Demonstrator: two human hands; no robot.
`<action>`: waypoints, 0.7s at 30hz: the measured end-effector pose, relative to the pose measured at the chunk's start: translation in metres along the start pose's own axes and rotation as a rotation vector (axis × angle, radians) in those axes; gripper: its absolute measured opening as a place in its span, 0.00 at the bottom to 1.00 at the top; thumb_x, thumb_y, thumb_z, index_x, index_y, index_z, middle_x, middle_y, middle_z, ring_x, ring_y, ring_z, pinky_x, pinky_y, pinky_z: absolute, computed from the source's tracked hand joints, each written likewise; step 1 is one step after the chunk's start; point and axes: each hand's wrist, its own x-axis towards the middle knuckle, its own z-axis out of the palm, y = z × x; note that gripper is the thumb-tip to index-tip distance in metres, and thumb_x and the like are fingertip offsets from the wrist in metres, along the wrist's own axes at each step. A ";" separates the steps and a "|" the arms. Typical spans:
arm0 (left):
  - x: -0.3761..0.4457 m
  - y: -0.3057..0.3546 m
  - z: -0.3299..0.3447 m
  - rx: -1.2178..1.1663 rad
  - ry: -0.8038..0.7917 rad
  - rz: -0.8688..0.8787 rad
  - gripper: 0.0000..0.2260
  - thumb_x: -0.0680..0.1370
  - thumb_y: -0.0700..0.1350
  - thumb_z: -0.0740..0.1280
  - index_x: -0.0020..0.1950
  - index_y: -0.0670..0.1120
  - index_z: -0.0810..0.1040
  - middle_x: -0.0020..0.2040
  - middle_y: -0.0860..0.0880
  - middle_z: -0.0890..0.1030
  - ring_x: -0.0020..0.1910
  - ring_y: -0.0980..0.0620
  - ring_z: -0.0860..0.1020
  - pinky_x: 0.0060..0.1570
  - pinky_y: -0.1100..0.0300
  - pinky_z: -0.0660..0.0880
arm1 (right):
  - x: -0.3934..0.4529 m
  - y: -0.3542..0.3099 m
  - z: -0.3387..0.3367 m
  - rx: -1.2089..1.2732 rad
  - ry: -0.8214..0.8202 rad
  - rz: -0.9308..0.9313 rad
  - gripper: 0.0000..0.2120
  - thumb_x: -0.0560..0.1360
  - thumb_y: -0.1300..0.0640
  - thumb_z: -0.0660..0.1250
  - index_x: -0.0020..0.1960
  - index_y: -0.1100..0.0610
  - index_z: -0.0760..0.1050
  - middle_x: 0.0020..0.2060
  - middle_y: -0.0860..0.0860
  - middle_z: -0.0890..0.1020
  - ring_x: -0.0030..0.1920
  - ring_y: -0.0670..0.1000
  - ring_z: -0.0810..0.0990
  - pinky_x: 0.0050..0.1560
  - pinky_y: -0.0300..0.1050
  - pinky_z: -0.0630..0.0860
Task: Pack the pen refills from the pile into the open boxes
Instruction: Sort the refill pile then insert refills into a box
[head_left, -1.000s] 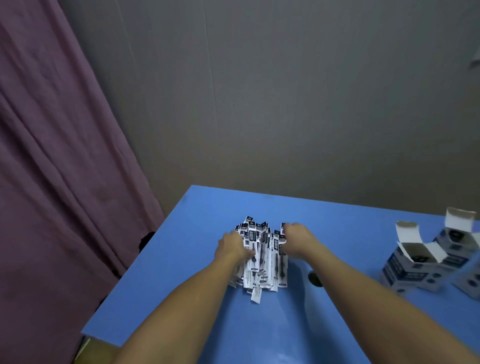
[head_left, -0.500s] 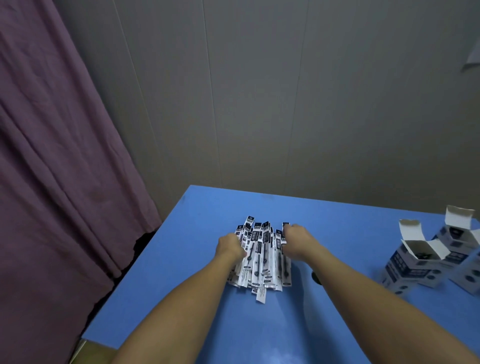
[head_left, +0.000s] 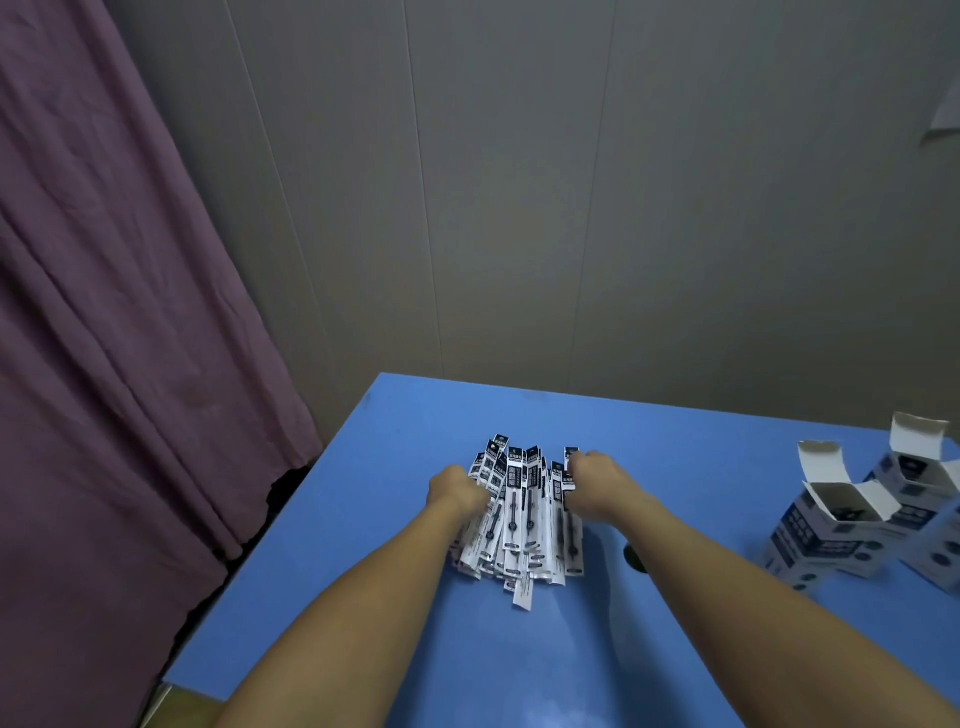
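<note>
A grey panelled wall (head_left: 571, 208) with thin vertical seams fills the back of the view, and a purple curtain (head_left: 104, 312) of soft, creased cloth hangs down the left side. Below them a smooth blue table (head_left: 415, 649) runs from its far left corner toward the person.

Since half a second ago almost nothing has shifted: both hands stay at the same spots on either side of the pile, and the refills lie as they did.

At the right edge of the table stand the open boxes (head_left: 831, 525), white cardboard cartons printed in dark blue, their top flaps turned up; they sit well apart from the pile.

The pile of pen refills (head_left: 519, 519) lies near the middle of the table. It is a loose fan of long, narrow, flat white sleeves with black header tabs at the far ends and a thin dark refill showing down each one. A single sleeve sticks out at the near end.

The left hand (head_left: 457, 488) presses against the left side of the pile, fingers curled in on the sleeves. The right hand (head_left: 597, 483) meets the right side, fingers bent around the outer sleeves, though from behind the knuckles it is hard to say how many it grips.
</note>
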 end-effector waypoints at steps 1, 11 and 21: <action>0.002 0.000 0.000 -0.023 -0.006 -0.003 0.04 0.76 0.39 0.65 0.49 0.39 0.78 0.40 0.47 0.71 0.37 0.51 0.71 0.29 0.61 0.67 | 0.001 0.000 0.000 0.000 -0.001 0.000 0.09 0.74 0.64 0.61 0.54 0.59 0.68 0.52 0.56 0.73 0.50 0.54 0.71 0.48 0.45 0.71; 0.005 -0.001 -0.003 -0.105 -0.044 -0.031 0.10 0.75 0.42 0.66 0.39 0.45 0.66 0.38 0.48 0.69 0.34 0.52 0.68 0.29 0.61 0.64 | 0.008 0.001 -0.003 0.010 -0.024 -0.006 0.07 0.72 0.64 0.61 0.49 0.58 0.65 0.47 0.54 0.70 0.47 0.55 0.71 0.44 0.45 0.71; 0.006 -0.002 -0.001 0.027 -0.016 -0.034 0.17 0.73 0.41 0.76 0.36 0.44 0.67 0.37 0.48 0.72 0.40 0.51 0.77 0.35 0.60 0.70 | 0.013 0.002 -0.004 0.014 -0.030 -0.025 0.08 0.73 0.64 0.59 0.51 0.58 0.68 0.48 0.53 0.69 0.49 0.54 0.72 0.46 0.45 0.71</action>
